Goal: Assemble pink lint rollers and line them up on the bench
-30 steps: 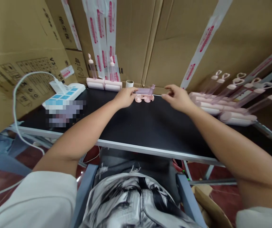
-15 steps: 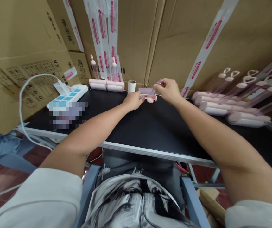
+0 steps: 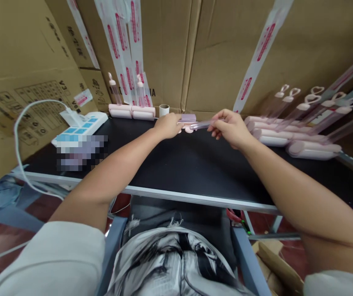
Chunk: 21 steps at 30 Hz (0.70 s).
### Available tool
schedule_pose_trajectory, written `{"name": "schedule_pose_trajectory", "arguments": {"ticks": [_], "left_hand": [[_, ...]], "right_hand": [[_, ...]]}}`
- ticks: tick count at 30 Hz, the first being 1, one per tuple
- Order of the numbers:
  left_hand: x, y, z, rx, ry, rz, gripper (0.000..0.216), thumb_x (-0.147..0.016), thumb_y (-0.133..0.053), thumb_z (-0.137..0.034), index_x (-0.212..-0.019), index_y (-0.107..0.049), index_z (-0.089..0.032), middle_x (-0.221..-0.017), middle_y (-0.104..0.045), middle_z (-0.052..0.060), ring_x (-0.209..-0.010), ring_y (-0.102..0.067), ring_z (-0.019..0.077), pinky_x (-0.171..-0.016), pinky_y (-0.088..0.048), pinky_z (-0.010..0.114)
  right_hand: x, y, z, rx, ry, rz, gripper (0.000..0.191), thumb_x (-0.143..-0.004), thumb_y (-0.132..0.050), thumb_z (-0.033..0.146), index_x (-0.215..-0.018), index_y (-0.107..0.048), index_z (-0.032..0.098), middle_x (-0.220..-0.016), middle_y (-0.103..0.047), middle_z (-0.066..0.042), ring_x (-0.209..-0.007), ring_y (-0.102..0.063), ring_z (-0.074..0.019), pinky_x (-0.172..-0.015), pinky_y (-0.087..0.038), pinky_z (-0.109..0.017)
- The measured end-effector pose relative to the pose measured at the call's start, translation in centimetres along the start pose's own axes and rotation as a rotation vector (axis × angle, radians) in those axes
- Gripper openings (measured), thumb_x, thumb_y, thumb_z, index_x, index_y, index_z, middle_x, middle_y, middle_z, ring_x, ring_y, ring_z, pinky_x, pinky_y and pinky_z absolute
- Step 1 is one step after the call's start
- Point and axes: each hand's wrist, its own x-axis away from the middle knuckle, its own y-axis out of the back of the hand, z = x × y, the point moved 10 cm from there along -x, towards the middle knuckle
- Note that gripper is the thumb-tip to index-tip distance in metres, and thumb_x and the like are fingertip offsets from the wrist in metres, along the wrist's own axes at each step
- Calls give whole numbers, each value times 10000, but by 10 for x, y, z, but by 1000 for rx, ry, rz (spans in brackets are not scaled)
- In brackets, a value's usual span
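Observation:
My right hand [image 3: 230, 126] pinches a clear pinkish tube [image 3: 201, 124], like the handles of the lint rollers nearby. The tube lies nearly level and points left toward my left hand [image 3: 169, 125]. That hand's fingers are closed beside a translucent purple piece [image 3: 188, 118] and small pink round parts [image 3: 189, 129]; what they grip is hidden. Just behind it stands a white cardboard tube [image 3: 164, 109]. Two pink lint rollers [image 3: 143, 112] with upright clear handles rest to the left, against the cardboard.
Several more pink lint rollers [image 3: 313, 150] with heart-shaped loops lie at the right of the black table [image 3: 176, 168]. A white power strip [image 3: 82, 128] with a plugged-in cable is at the left, beside a blurred-out patch. Tall cardboard [image 3: 225, 57] walls the back.
My right hand has drawn away from my left and turned over somewhat, bringing the clear tube from a slant to nearly level. The view has shifted slightly to the right.

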Motion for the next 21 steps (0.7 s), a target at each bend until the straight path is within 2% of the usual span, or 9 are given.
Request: {"name": "schedule_pose_trajectory", "arguments": {"ticks": [4,8,10,13,17,21], "left_hand": [[-4,-15,6,-55,-14,61,353,-1035,-614,-378,-1237,-824,-179,-1299,-773,177,-1200,-720,342,-966,-530,390],[-6,-9,7,-1,-23,4,281,-1045,-602,-301,-1169,-818,-170,-1268,-765,157,-1133,-710,286,-948,-504,358],[-3,6,8,173,-13,-74,222,-1043,-616,-272,-1095,-795,-150,-1133,-774,119,-1000,-688,224,-885,-485,316],[7,25,10,559,7,-152,132,-1036,-638,-207,-955,-719,-143,-872,-720,27,-779,-592,132,-771,-444,254],[20,25,4,939,56,-67,203,-1075,-626,-192,-874,-604,-178,-645,-574,-63,-536,-458,68,-603,-387,218],[27,23,-7,1141,74,1,234,-1115,-584,-186,-882,-557,-183,-672,-636,-55,-428,-456,31,-457,-313,207]], "right_hand": [[0,4,3,-16,10,-17,248,-746,-768,215,-885,-566,256,-688,-740,5,-513,-610,-143,-434,-441,-237],[1,6,3,-42,2,-14,237,-756,-771,218,-859,-561,258,-678,-731,4,-509,-607,-143,-433,-436,-242],[2,7,3,-74,3,-13,238,-746,-771,235,-844,-556,258,-682,-734,0,-506,-608,-140,-437,-442,-246],[5,7,9,-154,37,-21,262,-725,-779,291,-833,-542,262,-693,-741,-3,-511,-613,-138,-461,-468,-257],[10,3,19,-240,100,-23,341,-696,-813,357,-851,-521,273,-700,-740,10,-527,-620,-142,-499,-490,-271],[16,-1,25,-215,148,-21,392,-705,-840,416,-872,-513,280,-728,-748,11,-551,-632,-153,-551,-523,-304]]}}
